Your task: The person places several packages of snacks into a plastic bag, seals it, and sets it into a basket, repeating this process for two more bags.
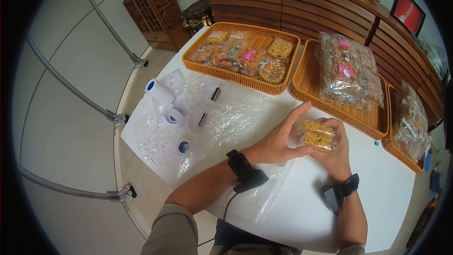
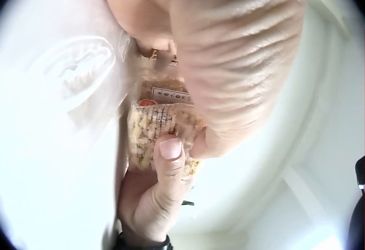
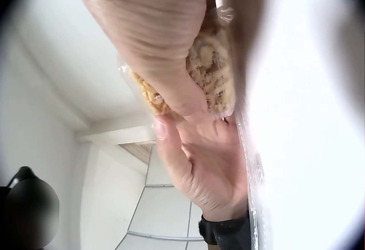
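Left hand [image 1: 277,142] and right hand [image 1: 337,155] grip snack pack [image 1: 320,138] from opposite sides, likely for steadiness, near basket [image 1: 342,115] along table [image 1: 302,193] far edge.

Right fingers [image 3: 183,93] grip clear snack packet [image 3: 212,67]; left fingers [image 3: 170,147] touch lower edge; black wristband [image 3: 229,233] below.

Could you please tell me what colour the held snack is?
Golden yellow; the held snack shows best in the head view.
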### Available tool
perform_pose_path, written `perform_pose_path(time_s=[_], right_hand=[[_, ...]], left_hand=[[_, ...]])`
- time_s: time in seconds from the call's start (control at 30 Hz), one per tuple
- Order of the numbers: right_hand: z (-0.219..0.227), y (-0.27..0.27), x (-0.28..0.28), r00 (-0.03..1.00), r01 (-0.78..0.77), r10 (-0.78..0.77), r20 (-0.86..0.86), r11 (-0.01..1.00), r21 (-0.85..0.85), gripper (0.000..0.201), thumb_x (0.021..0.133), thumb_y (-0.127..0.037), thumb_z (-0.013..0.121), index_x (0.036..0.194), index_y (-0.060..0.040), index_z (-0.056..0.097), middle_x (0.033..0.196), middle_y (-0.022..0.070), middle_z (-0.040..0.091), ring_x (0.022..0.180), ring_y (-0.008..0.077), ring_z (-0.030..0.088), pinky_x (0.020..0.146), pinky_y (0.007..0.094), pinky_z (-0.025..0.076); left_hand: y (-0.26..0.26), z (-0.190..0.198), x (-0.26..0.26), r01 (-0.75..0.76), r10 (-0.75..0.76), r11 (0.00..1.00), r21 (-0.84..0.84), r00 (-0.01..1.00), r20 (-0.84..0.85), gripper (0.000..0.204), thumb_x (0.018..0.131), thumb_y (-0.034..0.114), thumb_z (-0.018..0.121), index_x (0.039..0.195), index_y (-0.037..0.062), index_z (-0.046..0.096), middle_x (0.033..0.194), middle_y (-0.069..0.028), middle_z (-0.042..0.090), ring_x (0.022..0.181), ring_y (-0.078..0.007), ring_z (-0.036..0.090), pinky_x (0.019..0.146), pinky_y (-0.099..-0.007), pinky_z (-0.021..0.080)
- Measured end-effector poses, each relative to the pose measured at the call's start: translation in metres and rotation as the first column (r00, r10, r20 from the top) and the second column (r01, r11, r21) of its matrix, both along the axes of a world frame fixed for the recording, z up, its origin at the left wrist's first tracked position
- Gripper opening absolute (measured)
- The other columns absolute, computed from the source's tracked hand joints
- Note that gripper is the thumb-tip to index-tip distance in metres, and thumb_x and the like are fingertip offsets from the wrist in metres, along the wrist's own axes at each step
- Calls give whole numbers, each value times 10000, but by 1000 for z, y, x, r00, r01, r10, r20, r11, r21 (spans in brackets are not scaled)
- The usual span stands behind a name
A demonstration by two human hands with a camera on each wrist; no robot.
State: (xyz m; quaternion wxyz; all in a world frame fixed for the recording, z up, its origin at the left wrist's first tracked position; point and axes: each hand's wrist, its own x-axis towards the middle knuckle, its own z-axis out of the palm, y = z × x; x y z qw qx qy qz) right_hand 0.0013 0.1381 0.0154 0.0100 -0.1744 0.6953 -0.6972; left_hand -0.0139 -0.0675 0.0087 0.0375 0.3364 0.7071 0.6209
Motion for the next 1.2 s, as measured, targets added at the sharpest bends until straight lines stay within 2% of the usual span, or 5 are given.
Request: perform_pose_path(time_s=[0.07,0.37,0.73,0.83,1.2], right_hand=[[1,-1,0,999,40,-41,-20,997,-62,671,693,32,858,1205,-53,431,1276,114,521,1141,173,583,996,325,512],[5,-1,-1,998,-20,19,60,999,24,662,702,15,850,1214,-47,435,1225,87,555,1108,157,596,967,299,513],[15,-1,2,991,57,-61,118,998,40,643,711,12,842,1232,-14,465,1125,70,625,1041,134,621,926,285,521],[10,4,0,990,133,-137,37,986,97,639,706,25,835,1230,-12,470,1123,71,627,1046,134,619,933,283,516],[7,5,-3,998,38,-44,52,994,103,671,687,50,838,1231,-18,451,1142,72,597,1073,140,609,951,285,513]], left_hand=[[1,-2,-1,-4,-5,991,134,998,67,953,872,109,718,1564,14,70,1591,-203,213,1489,-285,219,1208,-406,211],[-2,9,3,0,4,998,-69,998,59,786,937,136,659,1541,16,170,1568,-174,263,1474,-253,251,1200,-396,240],[1,-4,-3,26,-62,986,167,975,212,627,967,72,612,1488,-25,278,1488,-145,389,1394,-228,403,1174,-382,316],[0,-3,-3,-13,-57,976,216,948,314,601,972,76,612,1478,-35,308,1468,-141,420,1385,-216,416,1166,-374,330],[-1,-5,-4,-72,-46,948,310,933,358,555,970,40,601,1458,-39,348,1469,-142,447,1346,-230,469,1129,-352,396]])
